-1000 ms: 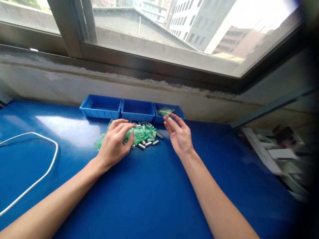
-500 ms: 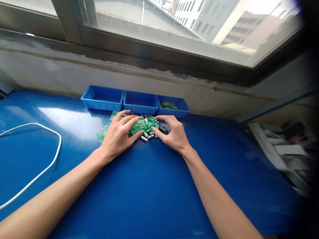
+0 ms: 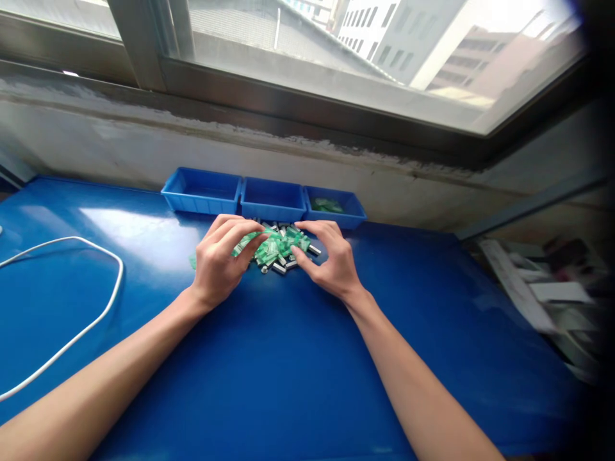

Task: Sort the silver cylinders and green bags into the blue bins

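Observation:
A pile of green translucent pieces (image 3: 277,246) lies on the blue table, mixed with dark and silvery small blocks (image 3: 278,268). My left hand (image 3: 221,259) is at the pile's left side, its fingers curved and thumb apart from them, with nothing plainly held. At the right edge of the pile is my right hand (image 3: 331,259), thumb and fingers spread around a gap. Its fingertips are beside the green pieces. Part of the green material is hidden behind my left hand.
Three blue bins stand in a row behind the pile: left (image 3: 204,203), middle (image 3: 273,211) and right (image 3: 353,220), the last with green pieces inside. A white cable (image 3: 118,282) curves over the blue table (image 3: 288,384) at left. A window is beyond.
My left hand has drawn slightly left, its fingers more curled and thumb lifted, baring more of the pile's front left. My right hand has hardly moved. The view has shifted slightly.

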A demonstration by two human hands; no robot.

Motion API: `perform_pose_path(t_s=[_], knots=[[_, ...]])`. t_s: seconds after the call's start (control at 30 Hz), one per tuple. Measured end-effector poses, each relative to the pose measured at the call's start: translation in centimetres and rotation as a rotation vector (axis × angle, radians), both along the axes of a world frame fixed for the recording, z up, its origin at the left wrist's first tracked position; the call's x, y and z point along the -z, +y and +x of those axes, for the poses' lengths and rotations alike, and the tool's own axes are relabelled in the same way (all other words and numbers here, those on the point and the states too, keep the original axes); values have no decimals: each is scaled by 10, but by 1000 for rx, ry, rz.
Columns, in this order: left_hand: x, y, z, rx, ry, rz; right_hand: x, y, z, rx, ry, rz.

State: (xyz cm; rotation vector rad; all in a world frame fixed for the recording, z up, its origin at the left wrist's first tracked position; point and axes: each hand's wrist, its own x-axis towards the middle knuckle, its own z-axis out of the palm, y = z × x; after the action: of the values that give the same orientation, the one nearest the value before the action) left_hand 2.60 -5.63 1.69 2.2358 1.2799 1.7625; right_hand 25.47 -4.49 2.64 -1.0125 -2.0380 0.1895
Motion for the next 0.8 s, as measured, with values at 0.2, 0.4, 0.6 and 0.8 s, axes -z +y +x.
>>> perform_pose_path(t_s=[0.2,0.4,0.6,0.8], knots=[[4,-7,7,140,-338,-325,0,-8,-12,-130,294,-433],[6,-8,10,218,-403,-425,-5,-8,-17,-251,601,-781],[5,-3,5,100,-147,-232,-5,1,-7,-145,700,-781],[10,1,-2,114,266,-61,9,22,15,122,1021,-610]])
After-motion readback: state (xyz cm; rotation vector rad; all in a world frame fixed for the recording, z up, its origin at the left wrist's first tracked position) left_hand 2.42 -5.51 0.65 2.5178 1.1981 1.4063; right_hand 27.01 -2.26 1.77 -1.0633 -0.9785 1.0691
